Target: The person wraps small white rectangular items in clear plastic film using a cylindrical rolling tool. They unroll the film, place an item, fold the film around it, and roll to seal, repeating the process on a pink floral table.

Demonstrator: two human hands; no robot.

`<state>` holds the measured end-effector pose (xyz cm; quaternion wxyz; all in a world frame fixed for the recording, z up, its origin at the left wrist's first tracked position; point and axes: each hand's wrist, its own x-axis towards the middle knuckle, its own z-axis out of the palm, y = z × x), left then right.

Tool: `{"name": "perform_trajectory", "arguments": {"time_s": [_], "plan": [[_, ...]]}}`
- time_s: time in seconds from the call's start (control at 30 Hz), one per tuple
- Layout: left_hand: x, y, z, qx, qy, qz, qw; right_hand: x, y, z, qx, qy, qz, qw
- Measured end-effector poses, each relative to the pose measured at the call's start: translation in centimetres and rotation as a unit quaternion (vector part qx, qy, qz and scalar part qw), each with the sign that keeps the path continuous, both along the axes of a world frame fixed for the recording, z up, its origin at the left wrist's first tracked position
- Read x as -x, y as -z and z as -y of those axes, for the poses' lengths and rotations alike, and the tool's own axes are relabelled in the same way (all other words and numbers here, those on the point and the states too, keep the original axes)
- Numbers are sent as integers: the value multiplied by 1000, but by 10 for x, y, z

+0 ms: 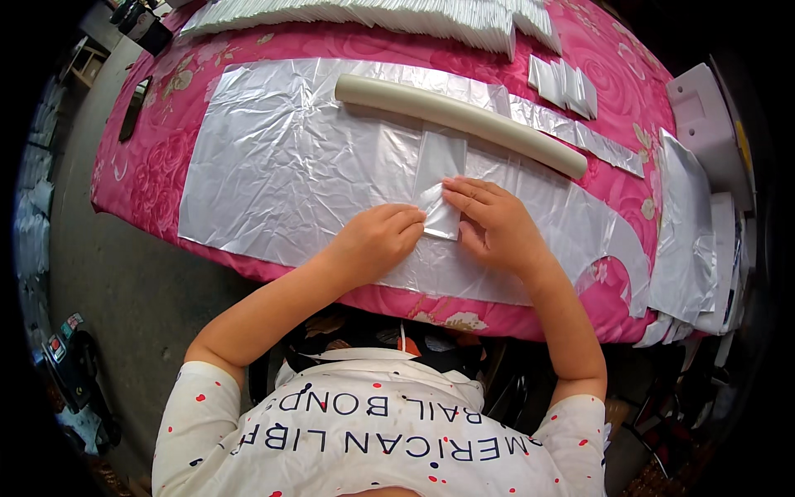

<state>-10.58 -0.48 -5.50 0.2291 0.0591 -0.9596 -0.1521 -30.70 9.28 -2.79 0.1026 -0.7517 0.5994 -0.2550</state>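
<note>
A narrow folded piece of clear plastic film (441, 157) lies on a large silvery plastic sheet (273, 149) spread over the table. My left hand (383, 238) is closed, pinching the lower left corner of the folded film between thumb and fingers. From the other side, my right hand (494, 222) grips the same film, fingertips on its upper surface and thumb by its right edge. A lifted, shiny flap shows between the two hands. Just beyond them, a long beige tube (464, 118) rests slantwise on the sheet.
A pink floral cloth (157, 178) covers the table. Stacked folded plastic (356, 18) lines the far edge, with a smaller pile (563, 85) nearer and a plastic strip (592, 139) below it. A dark phone (135, 109) lies left. White foam boxes (710, 124) and hanging film (683, 236) flank the right.
</note>
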Motion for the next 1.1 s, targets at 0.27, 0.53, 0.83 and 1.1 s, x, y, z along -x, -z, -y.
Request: {"name": "perform_trajectory", "arguments": {"time_s": [0.27, 0.53, 0.83, 1.1], "plan": [[-27, -19, -11, -57, 179, 11, 982, -26, 5, -37, 40, -62, -19, 997], [-34, -12, -19, -191, 91, 57, 976, -35, 4, -48, -11, 5, 99, 995], [-3, -24, -13, -416, -160, 81, 891, -23, -14, -5, -320, 205, 288, 879], [3, -23, -4, -454, -193, 102, 864, -23, -14, 0, -290, 200, 219, 910]]}}
